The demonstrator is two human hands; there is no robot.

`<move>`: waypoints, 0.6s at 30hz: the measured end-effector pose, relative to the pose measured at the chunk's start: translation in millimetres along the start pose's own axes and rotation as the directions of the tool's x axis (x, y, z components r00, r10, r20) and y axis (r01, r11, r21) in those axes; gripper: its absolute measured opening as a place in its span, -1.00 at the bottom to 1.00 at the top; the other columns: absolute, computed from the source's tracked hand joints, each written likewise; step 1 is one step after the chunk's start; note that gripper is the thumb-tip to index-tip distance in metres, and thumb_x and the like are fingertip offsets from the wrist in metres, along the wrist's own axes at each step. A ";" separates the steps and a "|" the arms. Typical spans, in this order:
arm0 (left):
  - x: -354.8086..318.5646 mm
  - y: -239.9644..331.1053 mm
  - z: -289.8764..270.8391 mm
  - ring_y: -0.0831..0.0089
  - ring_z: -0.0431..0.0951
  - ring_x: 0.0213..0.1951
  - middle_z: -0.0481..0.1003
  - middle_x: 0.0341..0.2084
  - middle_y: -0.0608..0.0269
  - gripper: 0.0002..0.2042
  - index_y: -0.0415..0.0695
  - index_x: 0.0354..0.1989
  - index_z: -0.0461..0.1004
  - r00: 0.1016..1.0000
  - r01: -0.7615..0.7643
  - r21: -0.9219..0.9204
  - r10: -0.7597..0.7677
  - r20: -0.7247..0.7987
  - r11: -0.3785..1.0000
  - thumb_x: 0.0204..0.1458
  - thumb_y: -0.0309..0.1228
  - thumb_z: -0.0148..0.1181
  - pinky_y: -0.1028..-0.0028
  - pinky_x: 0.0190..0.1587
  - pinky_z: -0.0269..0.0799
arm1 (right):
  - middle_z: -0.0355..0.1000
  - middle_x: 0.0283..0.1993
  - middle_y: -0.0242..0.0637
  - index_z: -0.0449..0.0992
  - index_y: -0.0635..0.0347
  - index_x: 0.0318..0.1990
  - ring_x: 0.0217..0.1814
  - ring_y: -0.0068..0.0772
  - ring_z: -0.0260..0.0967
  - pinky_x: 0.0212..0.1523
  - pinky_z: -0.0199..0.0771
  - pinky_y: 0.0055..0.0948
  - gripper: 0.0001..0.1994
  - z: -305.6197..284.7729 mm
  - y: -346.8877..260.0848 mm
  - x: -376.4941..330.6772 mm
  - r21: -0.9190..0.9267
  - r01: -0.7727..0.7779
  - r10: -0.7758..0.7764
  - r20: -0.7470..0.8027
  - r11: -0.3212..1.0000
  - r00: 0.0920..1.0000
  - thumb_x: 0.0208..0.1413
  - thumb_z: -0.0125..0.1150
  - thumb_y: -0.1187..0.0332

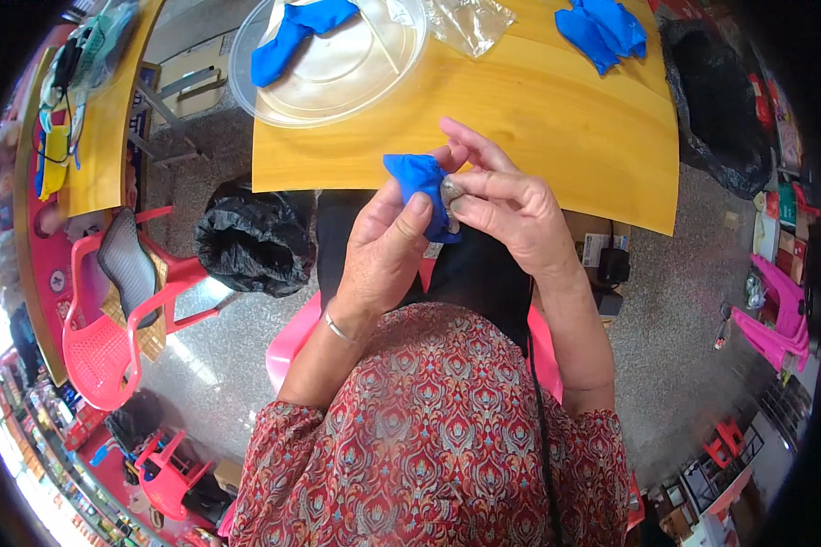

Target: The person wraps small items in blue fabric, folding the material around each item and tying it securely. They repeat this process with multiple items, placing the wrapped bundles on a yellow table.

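The left hand (388, 228) holds the blue cloth (416, 179) at the counter's (328, 166) near edge, its long axis slanting rightward toward the lap (472, 273); the right hand (515, 219), pinching a small grey piece (449, 193), meets its right side.

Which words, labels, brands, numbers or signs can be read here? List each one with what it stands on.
No text can be read:
White rectangular label below the yellow wooden table: too small.
Small round whitish emblem on the pink panel at far left: too small.
Multicoloured shelf goods at lower left: too blurred.
Crumpled bright-blue thin piece between left hand and right hand: no lettering visible.
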State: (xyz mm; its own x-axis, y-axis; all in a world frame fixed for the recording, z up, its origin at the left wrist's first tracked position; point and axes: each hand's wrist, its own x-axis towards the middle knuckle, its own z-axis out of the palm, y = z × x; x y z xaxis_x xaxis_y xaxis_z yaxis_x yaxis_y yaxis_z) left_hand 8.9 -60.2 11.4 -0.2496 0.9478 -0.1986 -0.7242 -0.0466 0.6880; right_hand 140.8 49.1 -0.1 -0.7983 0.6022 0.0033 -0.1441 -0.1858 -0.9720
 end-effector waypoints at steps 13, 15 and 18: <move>-0.7 2.1 -0.3 0.20 0.40 0.16 0.28 0.20 -0.04 -0.32 -0.13 0.44 -0.15 0.992 0.081 0.136 -0.093 0.085 0.987 0.24 -0.31 0.07 0.24 0.20 0.32 | 0.34 0.12 -0.24 0.50 0.32 -0.01 0.01 -0.54 0.37 0.03 0.44 -0.48 -0.65 -1.2 -16.9 1.1 -0.350 0.039 -0.036 0.015 0.936 0.999 -0.02 0.29 0.60; 0.7 -2.4 1.6 0.29 0.48 0.06 0.33 0.14 0.03 -0.35 -0.14 0.42 -0.08 0.997 0.075 0.132 -0.074 -0.011 0.988 0.23 -0.33 0.09 0.29 0.11 0.40 | 0.42 0.03 -0.30 0.51 0.25 -0.01 -0.02 -0.55 0.41 -0.04 0.45 -0.51 -0.67 -3.7 -8.1 0.6 -0.273 0.008 -0.017 -0.031 0.962 0.999 0.01 0.27 0.54; 2.0 -7.0 4.5 0.46 0.51 -0.12 0.42 -0.01 0.17 -0.52 -0.17 0.28 0.15 0.990 0.083 0.197 -0.059 -0.126 0.977 0.24 -0.33 0.09 0.43 -0.06 0.46 | 0.49 -0.09 -0.35 0.51 0.23 -0.01 -0.05 -0.55 0.45 -0.05 0.47 -0.53 -0.68 -3.5 7.4 -1.3 -0.121 -0.087 0.071 -0.133 0.989 0.989 0.04 0.24 0.52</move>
State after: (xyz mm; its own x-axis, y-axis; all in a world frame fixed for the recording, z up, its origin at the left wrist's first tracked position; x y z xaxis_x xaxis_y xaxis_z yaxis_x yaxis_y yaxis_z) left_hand 16.4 -56.6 9.3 -0.2854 0.9017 -0.3249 -0.6016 0.0953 0.7931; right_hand 142.9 49.6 -8.1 -0.7217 0.6854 -0.0970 -0.0022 -0.1424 -0.9898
